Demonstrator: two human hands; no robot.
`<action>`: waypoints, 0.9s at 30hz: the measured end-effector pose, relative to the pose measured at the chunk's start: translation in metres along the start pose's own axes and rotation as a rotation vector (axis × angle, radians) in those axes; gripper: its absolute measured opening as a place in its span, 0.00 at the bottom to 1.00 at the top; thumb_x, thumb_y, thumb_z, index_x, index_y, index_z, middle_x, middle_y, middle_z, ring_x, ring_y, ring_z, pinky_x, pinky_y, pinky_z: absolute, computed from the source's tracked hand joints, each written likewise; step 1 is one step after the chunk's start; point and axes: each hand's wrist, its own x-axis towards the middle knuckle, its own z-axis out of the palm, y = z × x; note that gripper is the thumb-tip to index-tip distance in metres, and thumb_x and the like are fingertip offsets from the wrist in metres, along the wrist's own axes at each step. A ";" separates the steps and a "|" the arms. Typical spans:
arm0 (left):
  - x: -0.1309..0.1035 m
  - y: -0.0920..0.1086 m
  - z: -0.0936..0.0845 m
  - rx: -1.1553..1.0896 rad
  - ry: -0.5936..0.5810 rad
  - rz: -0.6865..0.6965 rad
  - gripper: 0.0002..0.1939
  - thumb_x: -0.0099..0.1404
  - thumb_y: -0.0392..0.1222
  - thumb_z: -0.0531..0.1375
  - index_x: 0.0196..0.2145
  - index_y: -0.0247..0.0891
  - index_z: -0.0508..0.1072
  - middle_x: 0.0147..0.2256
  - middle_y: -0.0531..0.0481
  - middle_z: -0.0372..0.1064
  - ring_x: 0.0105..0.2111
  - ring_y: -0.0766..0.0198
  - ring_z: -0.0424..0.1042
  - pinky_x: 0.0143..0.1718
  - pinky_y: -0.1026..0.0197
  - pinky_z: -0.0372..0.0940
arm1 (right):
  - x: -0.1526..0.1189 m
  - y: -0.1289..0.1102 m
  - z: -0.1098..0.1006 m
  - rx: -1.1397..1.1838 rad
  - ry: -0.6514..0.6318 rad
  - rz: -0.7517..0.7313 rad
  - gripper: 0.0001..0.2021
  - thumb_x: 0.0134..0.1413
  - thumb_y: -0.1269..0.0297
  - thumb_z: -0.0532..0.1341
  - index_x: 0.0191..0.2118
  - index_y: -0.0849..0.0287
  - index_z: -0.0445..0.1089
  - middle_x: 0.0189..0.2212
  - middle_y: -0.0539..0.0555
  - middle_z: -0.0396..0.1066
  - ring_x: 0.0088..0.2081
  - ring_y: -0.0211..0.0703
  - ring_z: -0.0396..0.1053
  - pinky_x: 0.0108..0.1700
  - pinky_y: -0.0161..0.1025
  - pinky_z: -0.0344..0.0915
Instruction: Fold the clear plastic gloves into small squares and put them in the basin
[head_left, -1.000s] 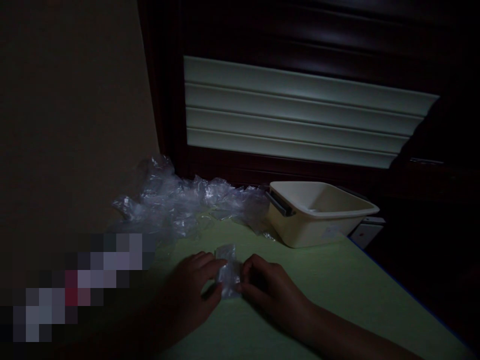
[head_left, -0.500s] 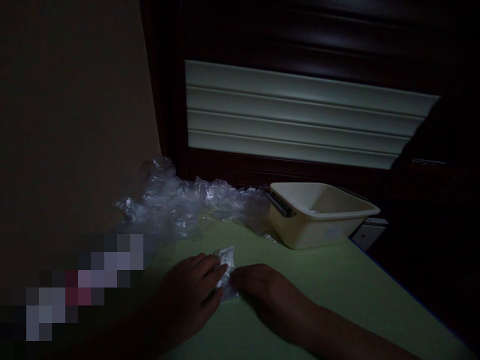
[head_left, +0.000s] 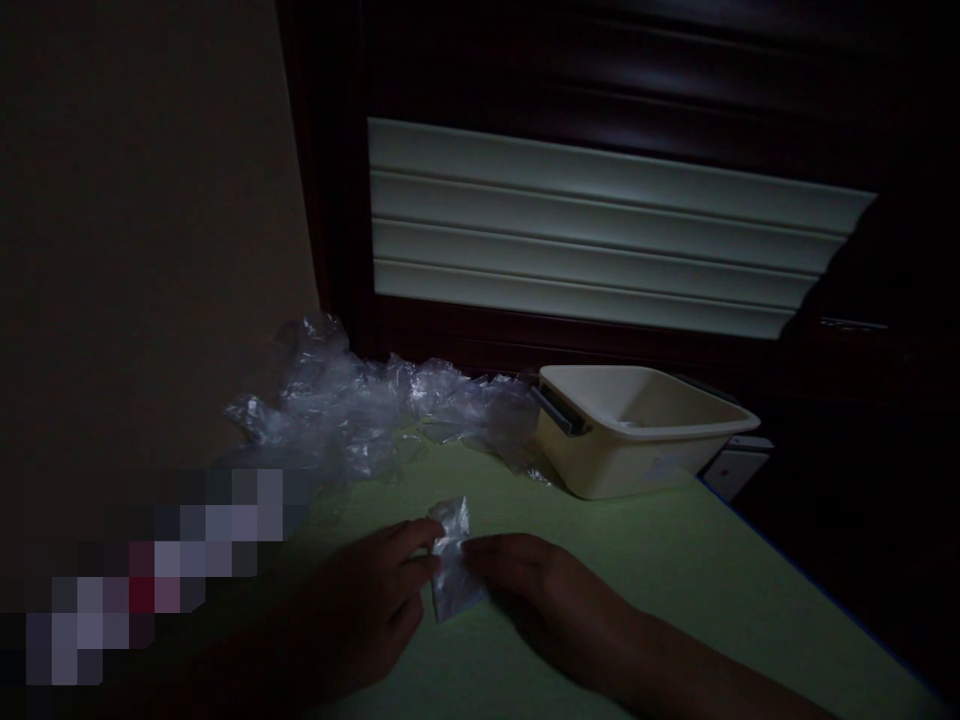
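Note:
A small clear plastic bag (head_left: 455, 585), creased and shiny, lies on the green tabletop (head_left: 645, 570) between my two hands. At its left edge, my left hand (head_left: 379, 595) has its bent fingertips on the plastic. My right hand (head_left: 529, 580) reaches in from the other side, its fingers pressed together and gripping the bag's right edge. The right thumb is mostly hidden in shadow. The light is dim, and the bag's contents cannot be made out.
Crumpled clear plastic bags (head_left: 330, 390) are heaped along the wall at the back left. A cream plastic bin (head_left: 630, 462) with dark handles stands at the back right. Behind it is a white object (head_left: 739, 462). A slatted panel (head_left: 600, 230) rises behind the table.
My left hand has drawn slightly left and down, uncovering more of the bag. The bag now looks flatter, its lower end more exposed. My right hand has barely moved.

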 end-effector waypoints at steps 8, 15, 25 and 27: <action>0.006 0.001 -0.006 -0.013 -0.027 0.095 0.21 0.56 0.23 0.48 0.44 0.34 0.70 0.41 0.42 0.71 0.40 0.58 0.71 0.41 0.59 0.69 | 0.000 0.003 -0.003 -0.134 -0.038 -0.046 0.11 0.60 0.76 0.56 0.46 0.61 0.71 0.41 0.58 0.75 0.43 0.46 0.72 0.47 0.42 0.67; 0.005 -0.004 -0.002 -0.112 -0.025 0.014 0.19 0.60 0.25 0.48 0.46 0.36 0.69 0.41 0.45 0.71 0.42 0.59 0.70 0.43 0.58 0.68 | 0.001 0.005 -0.006 -0.242 -0.086 -0.106 0.08 0.61 0.74 0.57 0.44 0.62 0.71 0.39 0.58 0.75 0.40 0.46 0.72 0.45 0.42 0.66; 0.007 -0.004 0.003 -0.254 0.053 -0.052 0.17 0.59 0.28 0.53 0.44 0.37 0.71 0.40 0.46 0.71 0.41 0.60 0.70 0.43 0.58 0.66 | 0.003 0.004 -0.004 0.031 0.065 0.076 0.09 0.61 0.72 0.55 0.38 0.60 0.72 0.33 0.56 0.74 0.35 0.43 0.70 0.40 0.39 0.64; 0.007 -0.005 0.005 -0.281 0.079 -0.085 0.17 0.58 0.29 0.55 0.45 0.39 0.71 0.40 0.47 0.71 0.40 0.60 0.70 0.43 0.59 0.66 | 0.003 0.003 -0.004 0.123 0.098 0.134 0.10 0.61 0.71 0.54 0.38 0.59 0.73 0.33 0.55 0.74 0.35 0.42 0.70 0.39 0.38 0.64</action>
